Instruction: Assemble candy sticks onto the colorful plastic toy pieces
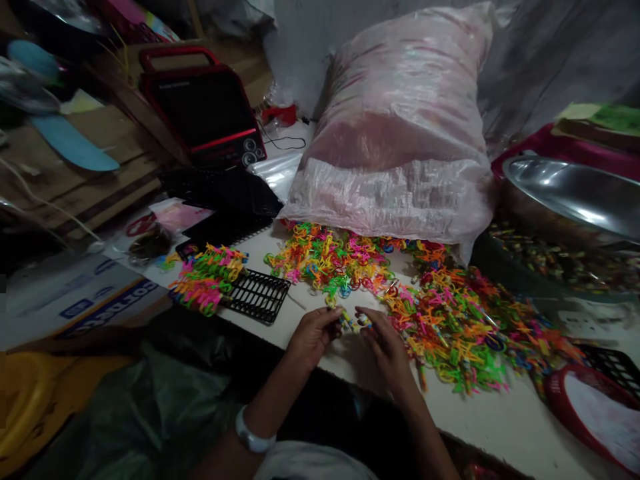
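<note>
Over the front of the white table, my left hand [314,335] is closed in a pinch on a small yellow plastic toy [344,316], which has a ring-like end. Close by on the right, my right hand [384,341] has its fingers curled around a tiny pale bit, too blurred to name. Beside the right hand spreads a pile of bright plastic pieces [450,320] in orange, pink, green and yellow. Left of my hands, a black slotted rack [260,297] lies flat, with a bunch of similar coloured pieces [207,277] set on its left part.
A large white woven sack [400,133] stands behind, its mouth over more coloured pieces [330,257]. To the right are a metal basin [575,193] and a red-rimmed container [560,400]. A red-framed player with a screen [200,107] stands back left, near blue fan blades [75,143].
</note>
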A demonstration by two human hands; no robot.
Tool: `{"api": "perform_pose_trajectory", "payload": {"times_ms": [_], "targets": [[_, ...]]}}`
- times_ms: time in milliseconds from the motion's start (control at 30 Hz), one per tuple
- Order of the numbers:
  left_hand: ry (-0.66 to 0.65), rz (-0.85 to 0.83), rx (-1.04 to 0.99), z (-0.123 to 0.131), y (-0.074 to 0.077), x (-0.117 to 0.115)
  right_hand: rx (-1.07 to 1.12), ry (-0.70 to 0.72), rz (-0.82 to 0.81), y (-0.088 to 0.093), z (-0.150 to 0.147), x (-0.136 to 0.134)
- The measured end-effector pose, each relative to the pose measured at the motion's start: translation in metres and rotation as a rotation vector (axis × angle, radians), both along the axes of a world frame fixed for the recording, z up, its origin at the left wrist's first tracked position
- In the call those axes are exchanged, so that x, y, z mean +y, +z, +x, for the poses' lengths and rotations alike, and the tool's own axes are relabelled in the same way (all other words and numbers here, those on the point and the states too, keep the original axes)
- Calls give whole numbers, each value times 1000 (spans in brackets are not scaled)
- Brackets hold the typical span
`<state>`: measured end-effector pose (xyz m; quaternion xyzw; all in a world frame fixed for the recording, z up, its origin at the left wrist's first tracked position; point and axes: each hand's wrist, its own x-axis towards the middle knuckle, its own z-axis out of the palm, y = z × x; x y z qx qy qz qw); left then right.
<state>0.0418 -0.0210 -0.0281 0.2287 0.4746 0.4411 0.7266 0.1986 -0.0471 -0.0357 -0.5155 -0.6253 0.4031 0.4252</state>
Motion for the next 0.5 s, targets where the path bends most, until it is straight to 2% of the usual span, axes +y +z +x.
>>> {"api": "perform_pose_trajectory", "payload": {"times_ms": [100, 167, 267, 400, 433, 500], "targets": [[-48, -85, -150, 6, 3, -5, -75, -12, 162, -1, -7, -6], [-85, -111, -159, 11, 5, -10, -65, -82, 187, 0, -10, -8], [-98, -4, 49, 16, 5, -17, -46, -160, 82, 2, -9, -8], [-76, 177, 253, 15, -2, -19, -107, -91, -25, -5, -13, -7], [-103, 221, 310, 12, -3, -18, -114, -69, -30, -8, -14, -6], [-242, 325, 464, 4, -6, -15, -116, -25, -66, -13, -15, -5]]}}
